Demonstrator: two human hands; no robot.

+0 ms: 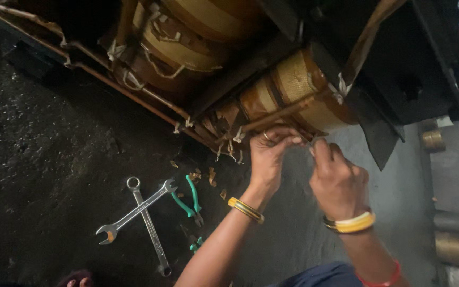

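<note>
2 hands work close together at the near edge of the coil (298,95). Left hand (266,159) has its fingertips pinched together on a thin strip or tie just under the wrapped winding; right hand (338,183) sits just beside it, fingers curled in, and I cannot tell what they grip. Risk here, as I judge it: a hard tug could tear the brittle wrapping or snap a white tie, and fingers could slip against the copper bar (134,95). Count on the floor, left of the arms: 2 spanners (139,212) crossed, 1 pair of green-handled pliers (189,199), several paper scraps (208,178).
</note>
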